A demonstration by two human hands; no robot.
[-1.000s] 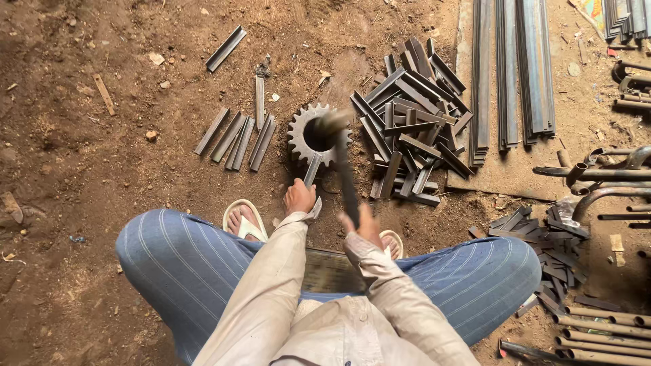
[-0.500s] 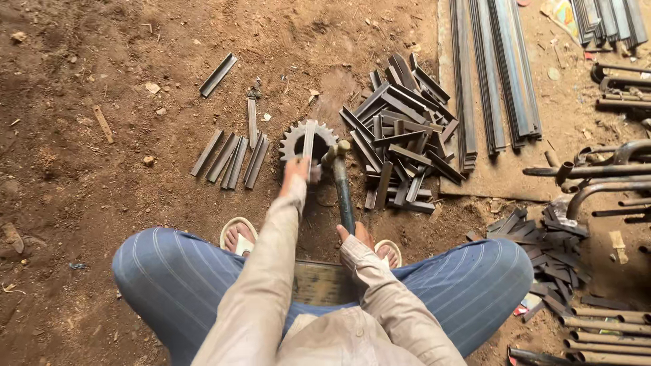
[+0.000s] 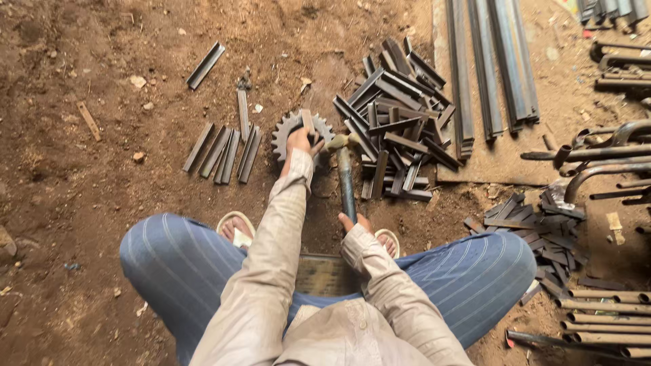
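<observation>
The left hand [image 3: 302, 141] presses a short angle-iron piece [image 3: 308, 122] onto the toothed sprocket [image 3: 288, 130], the piece's long axis running toward 12 o'clock. The right hand [image 3: 354, 222] grips the hammer [image 3: 344, 173] handle, its head at 12 o'clock just beside the sprocket. A heap of cut angle pieces [image 3: 400, 122] lies at 2 o'clock.

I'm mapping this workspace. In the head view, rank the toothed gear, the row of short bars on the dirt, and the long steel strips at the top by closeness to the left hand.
1. Toothed gear: directly under the left hand, which rests on it.
2. Row of short bars: on the dirt just left of the gear.
3. Long steel strips: far upper right, beyond the heap of cut pieces.
</observation>
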